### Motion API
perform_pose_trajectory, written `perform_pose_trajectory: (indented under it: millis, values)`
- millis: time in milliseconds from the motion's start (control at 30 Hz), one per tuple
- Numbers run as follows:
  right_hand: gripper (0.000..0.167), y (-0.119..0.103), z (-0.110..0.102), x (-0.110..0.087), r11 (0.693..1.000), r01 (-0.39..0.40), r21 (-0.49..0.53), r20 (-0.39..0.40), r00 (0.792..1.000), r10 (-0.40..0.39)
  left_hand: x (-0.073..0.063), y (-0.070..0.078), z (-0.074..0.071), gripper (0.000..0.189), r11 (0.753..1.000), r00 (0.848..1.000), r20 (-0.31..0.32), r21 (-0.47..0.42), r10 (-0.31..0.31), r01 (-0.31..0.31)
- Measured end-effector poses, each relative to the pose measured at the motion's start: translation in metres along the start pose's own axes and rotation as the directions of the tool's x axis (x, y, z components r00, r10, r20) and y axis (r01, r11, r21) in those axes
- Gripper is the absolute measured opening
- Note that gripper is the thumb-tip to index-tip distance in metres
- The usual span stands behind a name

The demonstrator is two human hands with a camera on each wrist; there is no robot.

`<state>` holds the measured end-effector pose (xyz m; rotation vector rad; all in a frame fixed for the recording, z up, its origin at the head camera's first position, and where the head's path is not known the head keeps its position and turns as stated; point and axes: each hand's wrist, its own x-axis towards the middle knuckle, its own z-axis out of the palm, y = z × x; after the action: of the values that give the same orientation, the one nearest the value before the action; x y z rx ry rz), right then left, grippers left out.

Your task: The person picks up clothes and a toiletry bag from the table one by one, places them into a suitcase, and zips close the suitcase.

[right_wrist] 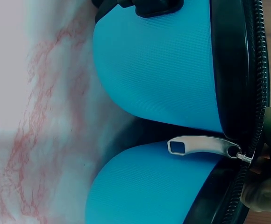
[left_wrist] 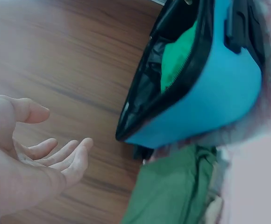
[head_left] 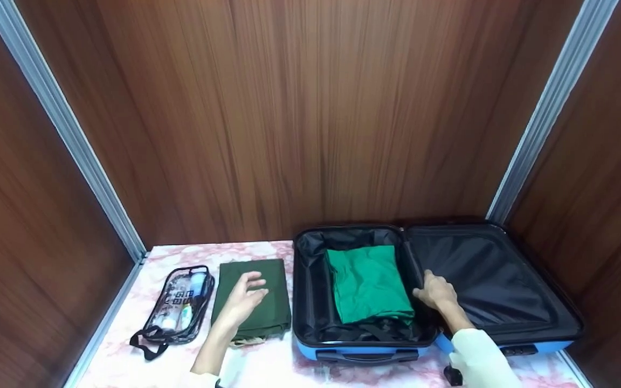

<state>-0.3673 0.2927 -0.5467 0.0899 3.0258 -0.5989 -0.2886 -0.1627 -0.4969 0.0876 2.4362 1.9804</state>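
Observation:
A blue suitcase (head_left: 364,350) lies spread wide, its black-lined left half holding a folded bright green cloth (head_left: 370,283). My left hand (head_left: 245,299) hovers over a folded dark green cloth (head_left: 273,296), fingers loosely bent and palm bare. The left wrist view shows that hand (left_wrist: 37,158) beside the case's blue shell (left_wrist: 210,102), apart from it. My right hand (head_left: 437,292) is over the inner edge of the suitcase's right half (head_left: 483,280), fingers loosely bent with nothing seen in them. In the right wrist view, its fingers (right_wrist: 261,191) appear beside the zipper, near a metal zipper pull (right_wrist: 203,144).
At the left, a clear toiletry bag (head_left: 173,304) with black trim and a strap holds bottles and tubes. Pink-marbled table surface (head_left: 267,366) runs along the front. Wood-grain panels (head_left: 310,118) with metal corner strips stand behind and on both sides.

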Motion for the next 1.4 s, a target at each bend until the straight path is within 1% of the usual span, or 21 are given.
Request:
perform_pose_trajectory:
  millis: [67, 200, 300, 433, 533, 667, 733, 800, 967, 1133, 1267, 1333, 1400]
  values:
    - [0.069, -0.001, 0.0, 0.001, 1.0, 0.001, -0.002, -0.003, 1.0, -0.001, -0.002, -0.006, -0.004, 0.048, 1.0, 1.0, -0.003, -0.006, -0.025, 0.025]
    - [0.069, -0.001, 0.001, 0.001, 1.0, -0.002, -0.005, -0.004, 1.0, 0.002, -0.004, -0.018, -0.014, 0.048, 0.998, 0.998, -0.018, -0.016, -0.056, 0.056]
    - [0.069, 0.0, 0.001, 0.001, 1.0, -0.005, -0.001, -0.002, 1.0, 0.005, -0.005, -0.028, -0.021, 0.049, 0.997, 0.996, -0.041, -0.021, -0.075, 0.074]
    - [0.069, 0.0, -0.001, 0.001, 1.0, 0.009, 0.004, -0.007, 1.0, -0.009, -0.005, -0.043, -0.031, 0.048, 0.994, 0.99, -0.084, -0.021, -0.112, 0.111]
    - [0.067, 0.0, -0.005, 0.002, 1.0, 0.019, -0.005, -0.017, 1.0, -0.019, -0.003, -0.052, -0.037, 0.047, 0.991, 0.983, -0.127, 0.004, -0.135, 0.136]
    - [0.065, 0.001, -0.007, 0.002, 1.0, 0.017, -0.021, -0.023, 1.0, -0.018, 0.0, -0.063, -0.046, 0.05, 0.984, 0.976, -0.165, 0.085, -0.141, 0.156]
    - [0.065, 0.002, -0.007, 0.002, 1.0, 0.012, -0.021, -0.017, 1.0, -0.013, 0.001, -0.069, -0.05, 0.052, 0.976, 0.975, -0.166, 0.134, -0.148, 0.171]
    - [0.065, 0.002, -0.006, 0.001, 1.0, 0.004, -0.018, -0.009, 1.0, -0.005, 0.002, -0.075, -0.054, 0.055, 0.967, 0.972, -0.161, 0.161, -0.173, 0.199]
    - [0.067, 0.002, -0.002, 0.0, 1.0, 0.0, -0.011, 0.002, 1.0, 0.0, 0.003, -0.089, -0.062, 0.057, 0.932, 0.956, -0.159, 0.235, -0.244, 0.277]
    - [0.067, 0.001, -0.003, 0.0, 1.0, 0.006, -0.009, -0.005, 1.0, -0.006, 0.008, -0.096, -0.066, 0.06, 0.901, 0.95, -0.167, 0.309, -0.265, 0.306]
    - [0.068, 0.001, -0.003, -0.002, 1.0, 0.002, -0.011, -0.004, 1.0, -0.002, 0.012, -0.099, -0.068, 0.06, 0.884, 0.95, -0.179, 0.356, -0.254, 0.303]
    - [0.068, 0.001, -0.003, -0.002, 1.0, 0.003, -0.009, 0.003, 1.0, -0.003, 0.014, -0.1, -0.069, 0.059, 0.878, 0.95, -0.179, 0.367, -0.256, 0.306]
    - [0.069, 0.0, -0.003, -0.002, 1.0, 0.006, -0.008, 0.007, 1.0, -0.006, 0.016, -0.101, -0.071, 0.059, 0.878, 0.948, -0.166, 0.361, -0.272, 0.315]
